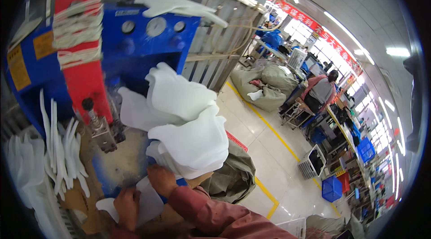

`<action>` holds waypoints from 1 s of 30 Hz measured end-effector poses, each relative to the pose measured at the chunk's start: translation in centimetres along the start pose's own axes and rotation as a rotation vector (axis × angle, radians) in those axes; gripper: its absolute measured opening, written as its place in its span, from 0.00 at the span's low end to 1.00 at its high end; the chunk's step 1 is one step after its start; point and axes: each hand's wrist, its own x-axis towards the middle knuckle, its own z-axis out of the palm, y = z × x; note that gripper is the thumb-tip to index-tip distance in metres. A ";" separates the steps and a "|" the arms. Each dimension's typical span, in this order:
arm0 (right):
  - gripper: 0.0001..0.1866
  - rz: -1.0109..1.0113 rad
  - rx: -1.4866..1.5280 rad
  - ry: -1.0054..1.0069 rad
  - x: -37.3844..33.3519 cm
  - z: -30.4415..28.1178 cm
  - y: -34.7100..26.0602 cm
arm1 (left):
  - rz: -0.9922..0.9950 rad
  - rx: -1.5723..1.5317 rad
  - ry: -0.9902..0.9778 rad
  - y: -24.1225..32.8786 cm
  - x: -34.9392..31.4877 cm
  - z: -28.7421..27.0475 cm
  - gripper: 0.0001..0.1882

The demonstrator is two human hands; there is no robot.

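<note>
My left hand [127, 205] presses down on a flat white foam piece [148, 201] lying on the worn brown bench. My right hand [162, 179] grips the same piece at its upper edge, under a leaning pile of white moulded foam pieces [188, 122]. Both hands sit just in front of the blue press machine [134, 37] with round gauges and a red upright part [85, 77]. A red sleeve covers my right forearm.
Several thin white pieces [63, 149] stand on edge at the left. A grey-green sack [235, 178] sits beside the bench; more sacks [265, 86] lie farther off. A person in pink and grey [321, 88] sits at a far workstation. Blue crates [332, 187] and yellow floor lines lie to the right.
</note>
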 end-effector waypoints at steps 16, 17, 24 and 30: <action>0.11 -0.130 0.562 -0.046 -1.0 0.4 1.6 | 0.016 -0.072 -0.043 -1.2 -0.3 -0.2 0.11; 0.14 -0.202 0.637 0.037 -1.9 -0.1 1.2 | 0.061 -0.173 0.027 -1.2 -0.7 -0.6 0.13; 0.16 -0.056 1.046 -0.145 -6.3 -5.3 -1.4 | -0.055 -0.415 0.062 2.4 -2.6 -3.4 0.16; 0.15 -0.015 1.153 -0.154 -6.5 -5.5 -1.6 | -0.035 -0.454 0.070 5.2 -1.6 -3.5 0.16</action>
